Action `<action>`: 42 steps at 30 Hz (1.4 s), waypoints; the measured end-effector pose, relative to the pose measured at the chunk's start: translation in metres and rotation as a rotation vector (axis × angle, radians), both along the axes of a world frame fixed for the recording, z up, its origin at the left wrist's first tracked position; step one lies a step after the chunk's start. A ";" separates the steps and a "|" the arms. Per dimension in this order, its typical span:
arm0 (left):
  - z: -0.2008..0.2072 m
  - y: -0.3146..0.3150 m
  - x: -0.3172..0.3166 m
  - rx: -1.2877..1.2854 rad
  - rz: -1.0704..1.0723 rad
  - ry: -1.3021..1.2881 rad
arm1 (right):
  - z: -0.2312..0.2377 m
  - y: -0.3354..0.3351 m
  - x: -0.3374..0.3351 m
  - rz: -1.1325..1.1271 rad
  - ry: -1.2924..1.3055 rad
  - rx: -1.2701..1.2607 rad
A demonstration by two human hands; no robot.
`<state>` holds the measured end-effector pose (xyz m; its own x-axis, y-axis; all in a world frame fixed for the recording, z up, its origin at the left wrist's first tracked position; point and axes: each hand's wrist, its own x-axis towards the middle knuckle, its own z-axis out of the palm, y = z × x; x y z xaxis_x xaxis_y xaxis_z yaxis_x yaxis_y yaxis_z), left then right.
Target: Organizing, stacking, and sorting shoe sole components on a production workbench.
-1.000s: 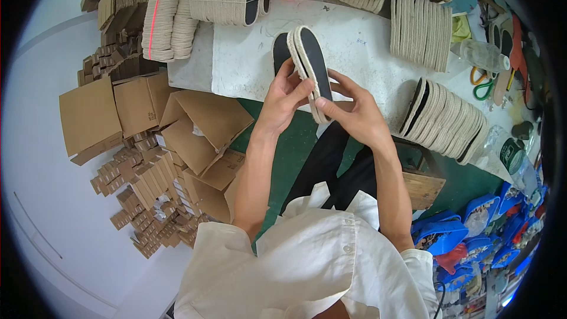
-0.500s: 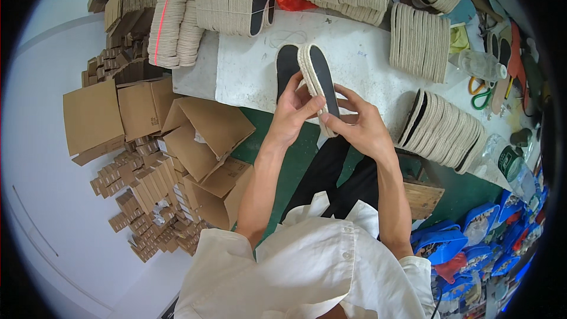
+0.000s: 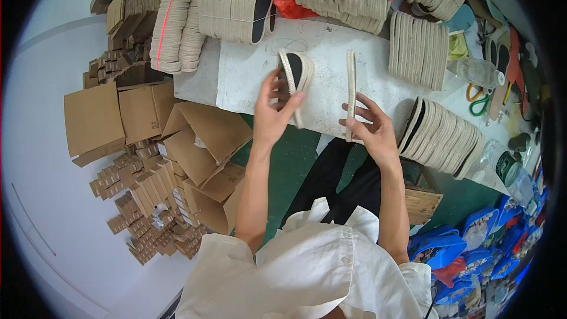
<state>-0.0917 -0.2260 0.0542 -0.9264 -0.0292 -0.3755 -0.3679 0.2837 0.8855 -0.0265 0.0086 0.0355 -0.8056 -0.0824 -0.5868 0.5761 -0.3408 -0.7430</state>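
My left hand is closed around a few shoe soles with braided beige rope edges and black faces. They stand fanned apart at the top, above the table's near edge. To the right, a single rope sole is turned edge-on, and my right hand grips its lower end between thumb and fingers. A gap separates the two hands and what they hold. Just right of my right hand, a row of rope soles leans on the white tabletop.
More sole bundles stand along the far side, including a tied bundle and a stack. At right lie a plastic bottle and green-handled scissors. Cardboard boxes fill the left; blue bins sit lower right.
The soles held together between both hands have been parted. My left hand has moved left with a few, and my right hand has drawn one off to the right.
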 end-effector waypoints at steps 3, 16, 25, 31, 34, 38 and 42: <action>-0.004 -0.004 -0.004 -0.539 -0.068 0.099 | -0.009 0.012 0.004 -0.077 -0.006 -0.038; 0.002 0.025 0.008 -1.004 -0.251 0.474 | 0.001 0.037 0.018 -0.200 0.175 0.514; -0.005 0.125 0.014 0.468 -0.287 -0.045 | 0.009 0.056 0.027 -0.188 0.446 0.867; -0.003 0.157 0.000 0.380 -0.306 -0.155 | 0.012 0.074 0.039 -0.183 0.408 0.859; -0.001 0.171 0.003 0.285 -0.297 -0.149 | 0.011 0.082 0.040 -0.219 0.449 0.896; 0.009 0.195 0.016 0.332 -0.359 0.032 | 0.003 0.094 0.043 -0.270 0.505 0.882; 0.006 0.213 0.011 0.233 -0.332 0.250 | -0.011 0.116 0.057 -0.204 0.145 -0.286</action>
